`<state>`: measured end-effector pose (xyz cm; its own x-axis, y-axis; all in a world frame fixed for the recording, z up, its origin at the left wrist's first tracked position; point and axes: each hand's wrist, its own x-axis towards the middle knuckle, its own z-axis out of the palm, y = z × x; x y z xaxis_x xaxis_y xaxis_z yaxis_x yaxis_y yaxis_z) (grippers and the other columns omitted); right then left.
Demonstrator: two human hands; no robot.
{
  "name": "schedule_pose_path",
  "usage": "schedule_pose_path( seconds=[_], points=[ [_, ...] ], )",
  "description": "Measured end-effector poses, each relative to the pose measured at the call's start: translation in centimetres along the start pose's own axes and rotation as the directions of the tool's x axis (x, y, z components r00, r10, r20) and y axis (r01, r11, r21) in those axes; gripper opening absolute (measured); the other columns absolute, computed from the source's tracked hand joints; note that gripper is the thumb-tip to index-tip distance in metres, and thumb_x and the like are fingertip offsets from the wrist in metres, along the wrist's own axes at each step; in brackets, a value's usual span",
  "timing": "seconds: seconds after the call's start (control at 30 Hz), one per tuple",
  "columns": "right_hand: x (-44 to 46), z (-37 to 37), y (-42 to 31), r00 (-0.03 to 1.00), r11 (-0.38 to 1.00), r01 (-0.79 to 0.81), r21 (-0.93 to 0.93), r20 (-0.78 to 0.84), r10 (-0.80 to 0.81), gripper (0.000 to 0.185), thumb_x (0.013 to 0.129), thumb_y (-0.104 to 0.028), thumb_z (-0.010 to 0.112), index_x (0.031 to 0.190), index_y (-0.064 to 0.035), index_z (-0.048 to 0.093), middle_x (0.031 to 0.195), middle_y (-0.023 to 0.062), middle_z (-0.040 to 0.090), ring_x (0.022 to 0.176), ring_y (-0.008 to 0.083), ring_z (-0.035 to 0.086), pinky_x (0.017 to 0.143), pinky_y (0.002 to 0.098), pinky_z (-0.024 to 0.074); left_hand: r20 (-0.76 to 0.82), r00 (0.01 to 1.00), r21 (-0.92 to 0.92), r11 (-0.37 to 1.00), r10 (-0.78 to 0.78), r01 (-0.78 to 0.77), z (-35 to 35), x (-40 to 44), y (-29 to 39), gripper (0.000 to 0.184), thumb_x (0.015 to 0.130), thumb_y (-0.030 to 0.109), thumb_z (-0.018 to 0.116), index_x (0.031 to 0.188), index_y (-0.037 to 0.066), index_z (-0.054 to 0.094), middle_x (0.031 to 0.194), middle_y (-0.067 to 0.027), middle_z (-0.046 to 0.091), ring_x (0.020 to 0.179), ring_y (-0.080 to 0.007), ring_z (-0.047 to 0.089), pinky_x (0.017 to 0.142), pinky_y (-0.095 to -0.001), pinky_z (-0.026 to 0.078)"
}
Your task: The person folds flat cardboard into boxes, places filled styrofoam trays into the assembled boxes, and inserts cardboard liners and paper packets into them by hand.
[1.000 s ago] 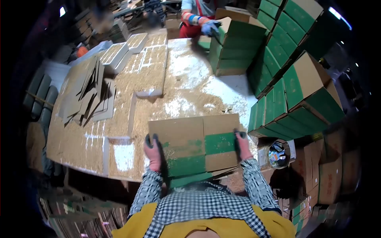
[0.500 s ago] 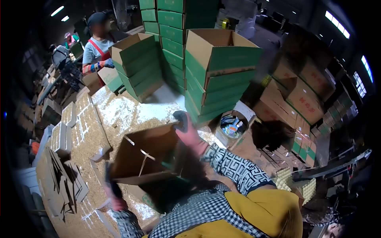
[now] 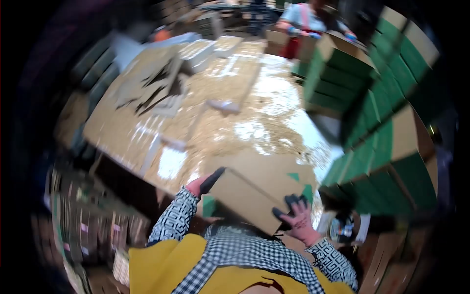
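Note:
A brown cardboard box point(image 3: 249, 196) with green patches lies in front of my body, blurred, its plain flaps facing up. My left hand point(image 3: 205, 184), in a pink glove with dark fingertips, grips the box's left edge, fingers together. On the right side my right hand point(image 3: 299, 221), gloved the same way, rests with fingers spread against the cardboard near the box's lower corner. The box's underside and any fingers beneath it are hidden.
Nested green-and-brown boxes point(image 3: 387, 161) stand at the right, with another stack point(image 3: 342, 73) behind. Flat cardboard pieces point(image 3: 164, 88) lie on the shavings-strewn table point(image 3: 127, 105). A co-worker point(image 3: 303, 19) stands at the far side. Bundled cardboard point(image 3: 93, 215) fills the lower left.
My view has swung left and down. The box has turned from its open, hollow side to its brown flaps. My right hand has moved from its upper rim to its lower right.

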<state>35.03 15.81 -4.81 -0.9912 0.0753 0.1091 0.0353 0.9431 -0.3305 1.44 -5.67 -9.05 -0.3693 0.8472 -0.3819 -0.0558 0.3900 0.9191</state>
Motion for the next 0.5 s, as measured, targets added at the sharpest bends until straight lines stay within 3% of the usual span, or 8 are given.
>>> schedule_pose_path(
  seconds=[0.1,0.13,0.2,0.27,0.33,0.4,0.43,0.5],
  points=[
    [0.9,0.0,5.6,0.918,0.961,-0.047,0.272,-0.368,0.149,0.08,0.055,-0.029,0.081,0.127,-0.0091,0.053,0.131,0.0175,0.048,0.125,0.0365,0.042,0.105,0.0464,0.0314,0.136,0.99,-0.734,0.676,0.042,0.072,0.5,-2.3,0.9,0.066,0.098,0.049,0.036,0.144,0.001,0.03,0.146,-0.0089,0.036,0.132,-0.0211,0.035,0.111,-0.0334,0.025],
    [2.4,-1.1,4.7,0.805,0.726,-0.141,0.673,-0.349,0.48,0.074,0.068,-0.033,0.078,0.128,-0.0008,0.048,0.128,0.0168,0.051,0.121,0.0297,0.048,0.101,0.0403,0.0379,0.07,0.944,-0.526,0.816,0.323,-0.24,0.6,-3.0,2.7,0.067,0.097,0.047,0.041,0.145,0.003,0.027,0.152,-0.011,0.023,0.139,-0.0241,0.024,0.114,-0.0353,0.02],
    [4.1,-2.6,5.7,0.824,0.218,-0.218,0.951,0.06,0.563,0.045,0.09,-0.024,0.056,0.126,0.0005,0.048,0.117,0.0137,0.059,0.101,0.0234,0.06,0.085,0.0361,0.0479,-0.007,0.97,0.159,0.958,0.241,-0.237,1.7,-3.6,6.2,0.081,0.091,0.044,0.055,0.148,0.003,0.014,0.152,-0.0151,0.022,0.14,-0.0239,0.021,0.114,-0.0352,0.017],
    [1.9,3.4,10.6,0.87,0.438,-0.361,0.823,0.128,0.476,0.039,0.09,-0.016,0.053,0.125,-0.0004,0.049,0.113,0.013,0.06,0.096,0.0237,0.061,0.081,0.0348,0.0492,-0.24,0.969,0.253,0.967,0.053,0.009,3.9,-2.0,7.4,0.082,0.089,0.04,0.06,0.147,0.003,0.016,0.149,-0.0209,0.027,0.137,-0.0273,0.029,0.112,-0.035,0.024],
    [0.2,6.6,14.2,0.911,0.692,-0.346,0.633,0.051,0.409,0.035,0.089,-0.008,0.05,0.124,-0.0013,0.05,0.11,0.0123,0.061,0.09,0.0241,0.062,0.077,0.0336,0.0505,-0.197,0.968,0.158,0.98,0.153,-0.123,5.7,2.1,1.7,0.073,0.091,0.042,0.053,0.144,0.002,0.022,0.144,-0.0247,0.032,0.129,-0.0348,0.039,0.108,-0.0406,0.032],
    [4.0,2.8,11.2,0.803,0.544,-0.374,0.751,-0.032,0.596,0.044,0.085,-0.005,0.054,0.128,-0.0018,0.047,0.114,0.016,0.059,0.097,0.0259,0.06,0.083,0.0346,0.0482,-0.365,0.915,0.487,0.873,0.175,0.028,9.2,5.0,-0.6,0.067,0.094,0.045,0.045,0.141,0.001,0.027,0.131,-0.0321,0.04,0.12,-0.0438,0.043,0.104,-0.0404,0.035],
    [5.5,1.5,9.9,0.678,0.368,-0.276,0.888,-0.092,0.73,0.052,0.082,-0.006,0.059,0.132,-0.0009,0.044,0.116,0.0191,0.057,0.103,0.0264,0.058,0.089,0.035,0.0457,-0.262,0.955,0.209,0.974,0.14,-0.086,8.1,4.9,0.0,0.064,0.095,0.045,0.044,0.139,0.0,0.03,0.132,-0.031,0.04,0.122,-0.0427,0.042,0.104,-0.0412,0.035],
    [7.7,0.6,6.8,0.648,0.625,-0.552,0.552,-0.187,0.738,0.064,0.078,-0.013,0.067,0.134,0.0022,0.04,0.122,0.0219,0.053,0.116,0.0301,0.05,0.099,0.0358,0.0387,-0.291,0.951,-0.121,0.982,0.107,-0.147,4.3,5.1,-0.7,0.057,0.096,0.043,0.043,0.132,-0.001,0.04,0.13,-0.0286,0.044,0.122,-0.0401,0.044,0.103,-0.0417,0.036]
  ],
)
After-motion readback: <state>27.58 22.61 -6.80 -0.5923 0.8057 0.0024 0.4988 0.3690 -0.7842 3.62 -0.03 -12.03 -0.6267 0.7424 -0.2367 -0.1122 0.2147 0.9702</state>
